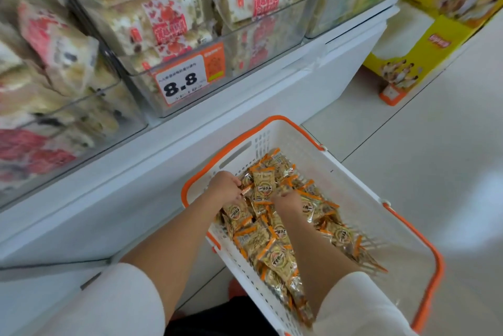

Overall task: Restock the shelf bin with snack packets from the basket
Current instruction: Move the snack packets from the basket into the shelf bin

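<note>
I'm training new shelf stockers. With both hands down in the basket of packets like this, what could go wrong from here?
1. The left hand and right hand gather loose packets from the basket; a big handful may spill onto the floor.
2. The nearest bin holds red-labelled packs, so these could be misplaced there.

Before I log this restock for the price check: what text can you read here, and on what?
"8.8": price tag on the clear bin's front.
Small print on that tag: too blurred.
Red labels on the shelf packets: unreadable.
Round logos on the snack packets in the basket: blurred.
Red logo on the yellow carton: blurred.
</note>
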Available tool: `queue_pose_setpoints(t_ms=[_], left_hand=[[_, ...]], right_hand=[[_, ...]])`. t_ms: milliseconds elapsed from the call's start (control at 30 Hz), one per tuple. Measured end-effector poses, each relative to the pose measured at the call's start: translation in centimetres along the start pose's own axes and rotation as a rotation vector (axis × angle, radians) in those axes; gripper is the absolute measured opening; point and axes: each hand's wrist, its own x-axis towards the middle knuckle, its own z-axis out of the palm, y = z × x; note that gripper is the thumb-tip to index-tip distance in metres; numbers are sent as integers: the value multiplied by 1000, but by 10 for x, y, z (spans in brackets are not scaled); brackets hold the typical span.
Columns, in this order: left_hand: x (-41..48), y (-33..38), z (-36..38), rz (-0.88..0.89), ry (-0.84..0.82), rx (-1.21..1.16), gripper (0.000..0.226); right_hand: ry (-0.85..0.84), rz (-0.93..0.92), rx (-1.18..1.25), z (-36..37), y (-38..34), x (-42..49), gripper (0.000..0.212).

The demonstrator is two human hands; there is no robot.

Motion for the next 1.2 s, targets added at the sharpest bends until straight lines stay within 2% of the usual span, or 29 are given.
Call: queue_pose_setpoints(t_ms=[67,100,167,267,300,367,467,567,633,700,767,867,967,1033,1133,1200], left_hand=[[-3,0,-3,-100,3,-77,29],[-4,0,-4,-110,-7,-87,28],[-4,-1,-2,-42,1,-16,27],[-6,-5,0,24,25,-1,27],[-5,-7,1,43,25,13,25],[-6,-8,4,147,54,150,20],[-19,-3,5,275,77,275,26],[-48,19,2,396,55,321,51],[-71,38,1,422,-53,246,61],[-95,55,-3,432,-116,227,57],[-122,69,-10,470,-90,192,45],[-160,83,-24,628,48,260,24],[-194,96,-42,659,125,83,25],[-215,103,-55,656,157,13,25],[-239,111,-79,676,195,-30,17],[-257,116,-97,709,225,-68,12]], right_hand=[[-41,16,-11,0,-6,-5,60],[-41,9,-39,0,-9,-6,66],[-25,-11,-64,2,-7,0,58],[-20,-122,-147,3,-7,-5,19],[-15,-177,-155,-1,-8,-10,14],[31,-305,-136,-16,-13,-21,16],[141,-522,-167,-50,-24,-40,21],[153,-762,-246,-79,-50,-60,24],[116,-901,-311,-94,-77,-79,25],[76,-1001,-364,-105,-104,-107,24],[30,-1066,-360,-114,-127,-138,24],[11,-1062,-228,-134,-152,-183,22],[-26,-961,102,-153,-168,-218,17],[-152,-872,240,-162,-177,-240,15],[-322,-817,234,-165,-187,-278,24],[-340,-880,205,-166,-195,-302,21]])
